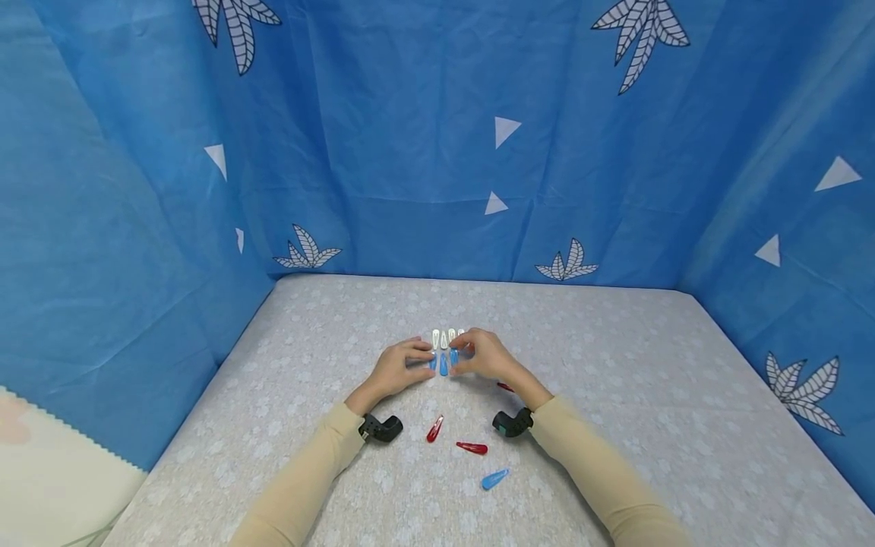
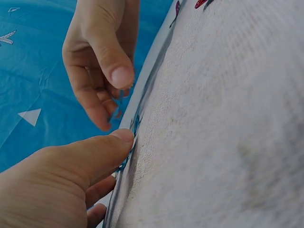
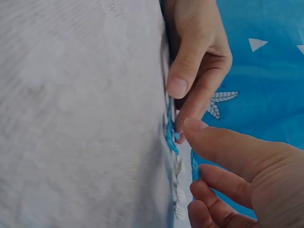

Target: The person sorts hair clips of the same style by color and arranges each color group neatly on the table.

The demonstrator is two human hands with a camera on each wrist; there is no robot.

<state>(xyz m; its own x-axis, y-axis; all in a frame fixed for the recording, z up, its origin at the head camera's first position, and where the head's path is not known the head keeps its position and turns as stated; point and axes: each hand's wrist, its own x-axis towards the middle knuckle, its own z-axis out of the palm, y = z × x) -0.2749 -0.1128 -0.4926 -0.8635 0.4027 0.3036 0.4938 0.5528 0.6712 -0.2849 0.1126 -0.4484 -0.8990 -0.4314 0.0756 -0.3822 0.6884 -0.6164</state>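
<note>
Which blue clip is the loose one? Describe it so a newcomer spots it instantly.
On the pale table, look to the left of the right sleeve. Just past the nearest red clip, toward the wearer, a blue clip lies aslant. It's the only blue one nearer the wearer than the reds.

A blue curtain (image 1: 410, 159) with printed leaves (image 1: 241, 38) and white triangles (image 1: 504, 130) hangs behind the pale floral bench (image 1: 649, 365). Cream fabric (image 1: 55, 479) shows at lower left.
</note>
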